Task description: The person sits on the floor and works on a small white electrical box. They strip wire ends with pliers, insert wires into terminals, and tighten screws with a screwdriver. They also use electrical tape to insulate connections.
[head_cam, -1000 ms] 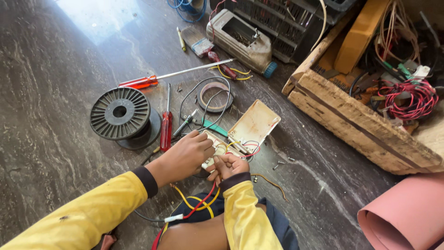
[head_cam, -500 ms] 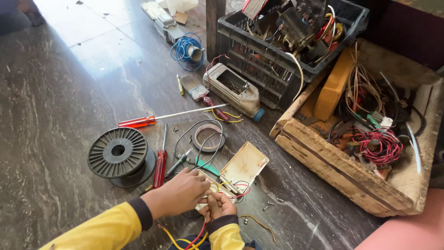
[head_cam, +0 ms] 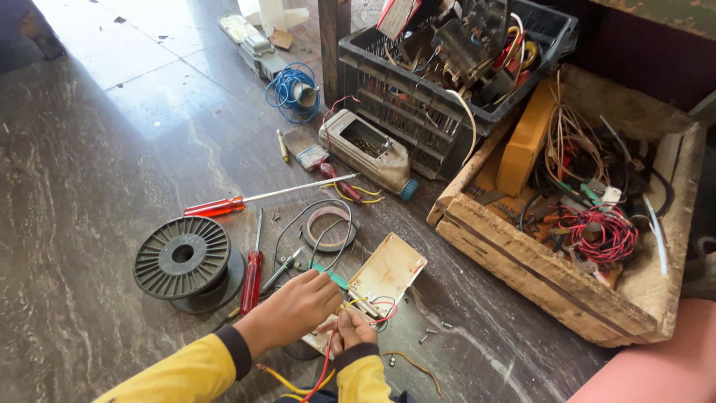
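Yellow and red wires [head_cam: 356, 307] are pinched by the left hand [head_cam: 294, 307] and right hand [head_cam: 352, 330] beside the opened cream box [head_cam: 388, 275], evidently unfinished, screwdrivers [head_cam: 252, 273] lying unused.

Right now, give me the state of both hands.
Left hand: closed on a green-handled tool.
Right hand: pinching thin wires beside the cream plastic box.

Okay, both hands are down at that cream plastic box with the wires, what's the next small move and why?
Probably steady the wires with the right hand while the left hand works the green-handled tool at the cream box. Both hands already meet there, with red and yellow wires between the fingers.
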